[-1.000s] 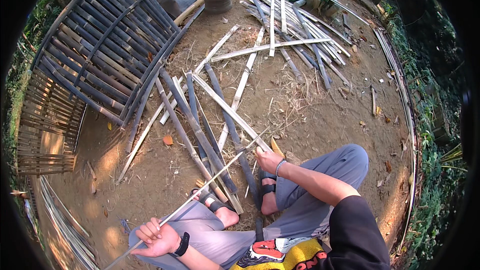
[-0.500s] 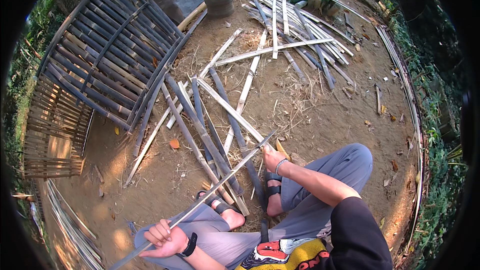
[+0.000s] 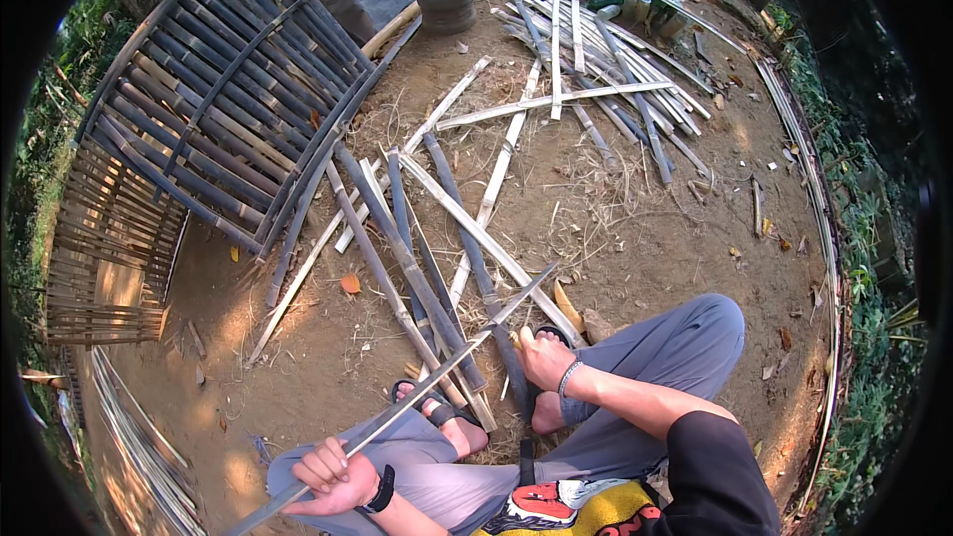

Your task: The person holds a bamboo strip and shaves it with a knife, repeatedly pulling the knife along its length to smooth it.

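Observation:
I sit on bare earth with my knees bent, in grey trousers and sandals. A long thin bamboo strip (image 3: 437, 377) runs diagonally from the lower left up to a point above my feet. My left hand (image 3: 333, 471), with a black wristband, grips its lower part beside my left knee. My right hand (image 3: 544, 355), with a bracelet on the wrist, is closed on the strip's upper part just above my right foot. Whether it also holds a small tool I cannot tell. Several split bamboo slats (image 3: 417, 258) lie fanned out in front of my feet.
A large woven bamboo panel (image 3: 218, 99) lies tilted at the upper left, with a slatted section (image 3: 109, 268) below it. A pile of cut slats (image 3: 606, 60) lies at the top, near a dark round container (image 3: 447, 0). Thin strips (image 3: 129, 437) lie along the left edge. Grass borders the right.
Both hands stay on the strip. My left hand has shifted slightly to the right along it, and the strip's far tip has barely moved.

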The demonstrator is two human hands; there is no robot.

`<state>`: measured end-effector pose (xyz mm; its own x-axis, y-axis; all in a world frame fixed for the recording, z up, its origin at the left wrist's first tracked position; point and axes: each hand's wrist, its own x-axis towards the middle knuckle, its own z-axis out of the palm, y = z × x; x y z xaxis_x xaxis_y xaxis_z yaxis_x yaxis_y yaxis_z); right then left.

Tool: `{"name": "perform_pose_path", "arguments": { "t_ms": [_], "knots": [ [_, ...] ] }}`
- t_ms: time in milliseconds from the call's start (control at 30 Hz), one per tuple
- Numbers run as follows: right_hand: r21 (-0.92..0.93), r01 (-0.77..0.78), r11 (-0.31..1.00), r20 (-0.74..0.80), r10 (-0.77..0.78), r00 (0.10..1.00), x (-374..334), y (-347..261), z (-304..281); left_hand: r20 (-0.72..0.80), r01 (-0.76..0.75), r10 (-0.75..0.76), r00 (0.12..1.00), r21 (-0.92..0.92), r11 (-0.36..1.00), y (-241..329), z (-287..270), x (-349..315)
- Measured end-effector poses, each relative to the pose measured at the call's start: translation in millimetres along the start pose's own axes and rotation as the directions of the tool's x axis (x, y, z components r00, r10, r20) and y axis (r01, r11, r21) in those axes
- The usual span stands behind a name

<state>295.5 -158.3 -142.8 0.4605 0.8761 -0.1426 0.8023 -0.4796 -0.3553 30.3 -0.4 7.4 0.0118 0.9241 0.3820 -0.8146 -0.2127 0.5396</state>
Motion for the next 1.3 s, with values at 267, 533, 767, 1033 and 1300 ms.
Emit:
{"name": "perform_pose_path", "arguments": {
  "t_ms": [267, 533, 767, 1033, 1300],
  "knots": [
    [0.198, -0.221, 0.955, 0.080, 0.209, 0.975, 19, 51, 35, -0.019, -0.002, 0.002, 1.000, 0.001, 1.000, -1, -3, 2],
    [0.160, -0.231, 0.960, -0.023, 0.238, 0.971, 41, 82, 43, 0.052, 0.036, -0.034, 0.998, -0.035, 0.999, -2, 0, 2],
    [0.176, -0.241, 0.954, 0.092, 0.228, 0.969, 34, 63, 37, -0.063, 0.010, -0.012, 0.998, -0.019, 1.000, 1, -11, 1],
    [0.189, -0.231, 0.954, 0.164, 0.201, 0.966, 34, 80, 44, -0.015, 0.022, -0.023, 1.000, -0.043, 0.999, -1, -5, 2],
    [0.183, -0.326, 0.927, 0.150, 0.301, 0.942, 59, 112, 52, -0.036, 0.042, -0.043, 0.998, -0.039, 0.998, -3, -6, 6]
  ]
}}
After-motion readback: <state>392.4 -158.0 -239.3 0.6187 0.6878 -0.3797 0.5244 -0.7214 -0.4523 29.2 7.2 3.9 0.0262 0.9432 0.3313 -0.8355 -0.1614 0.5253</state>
